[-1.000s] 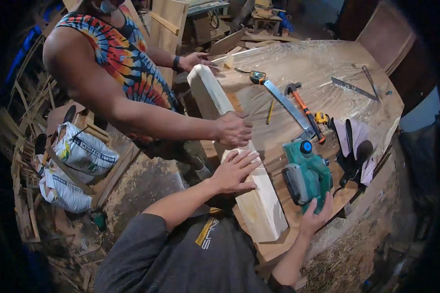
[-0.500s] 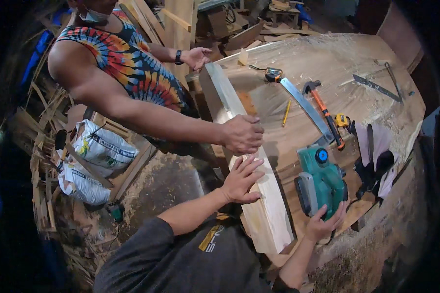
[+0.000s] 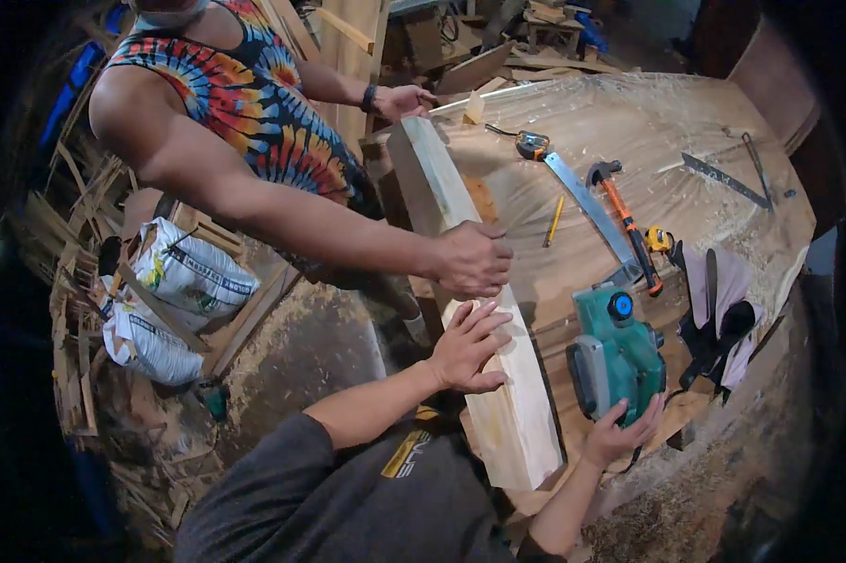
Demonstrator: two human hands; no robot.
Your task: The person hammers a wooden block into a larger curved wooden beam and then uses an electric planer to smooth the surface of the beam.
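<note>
My left hand (image 3: 470, 347) lies with its fingers spread on top of a pale squared timber beam (image 3: 531, 413). Just beyond it, a co-worker's hand (image 3: 476, 260) presses on the same beam in a closed fist. To the right, a green electric planer (image 3: 620, 352) with a blue-centred knob rests on the wooden worktop. My right hand (image 3: 625, 432) grips its near end, thumb on one side and fingers on the other; the palm side is partly hidden.
On the worktop (image 3: 573, 122) lie a black-and-orange tape measure (image 3: 532, 145), a yellow pencil (image 3: 554, 221), a handsaw (image 3: 589, 208), a claw hammer (image 3: 626, 225), a yellow tape measure (image 3: 659, 239), gloves (image 3: 718, 300) and a metal square (image 3: 728, 180). White sacks (image 3: 193, 272) and scrap wood stand at left.
The view has shifted slightly. The co-worker's far hand has moved a little to the right near the beam's far end. My hands keep their places on the beam and planer.
</note>
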